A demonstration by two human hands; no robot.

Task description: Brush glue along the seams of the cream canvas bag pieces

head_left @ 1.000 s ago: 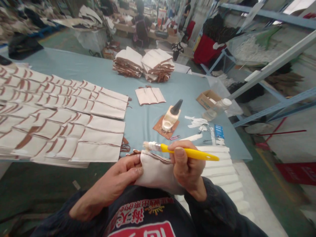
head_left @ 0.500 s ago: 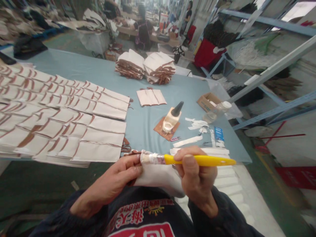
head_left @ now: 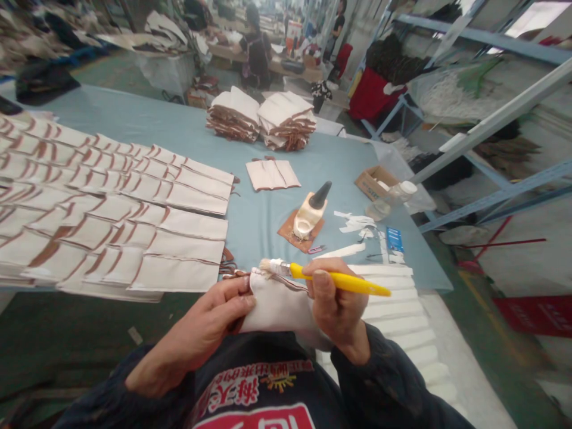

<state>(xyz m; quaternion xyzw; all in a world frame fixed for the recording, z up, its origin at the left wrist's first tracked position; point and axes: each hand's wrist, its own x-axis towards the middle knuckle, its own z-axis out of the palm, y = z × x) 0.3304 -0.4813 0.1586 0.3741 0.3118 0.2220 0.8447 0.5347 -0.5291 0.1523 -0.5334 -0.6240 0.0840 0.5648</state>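
My left hand (head_left: 218,310) is closed on the left end of a white fabric piece (head_left: 279,310) with brown edging, held just off the table's front edge. My right hand (head_left: 337,304) grips a brush (head_left: 342,281) by its yellow handle. The bristles, pointing left, rest at the piece's upper edge near my left fingertips. Beyond my hands, a cream glue container (head_left: 308,217) with a black tapered top stands on a brown patch (head_left: 288,227). A small pink tool (head_left: 316,249) lies beside it.
Rows of overlapping white pieces (head_left: 179,262) cover the table's left. Two stacks (head_left: 235,113) stand at the back, with one flat piece (head_left: 273,174) in front of them. White strips (head_left: 353,221), a small carton (head_left: 373,182) and a clear jar (head_left: 379,207) are on the right.
My right hand has shifted left with the brush. Its bristles have moved slightly up and right along the fabric's edge, and the handle now tilts more downward to the right.
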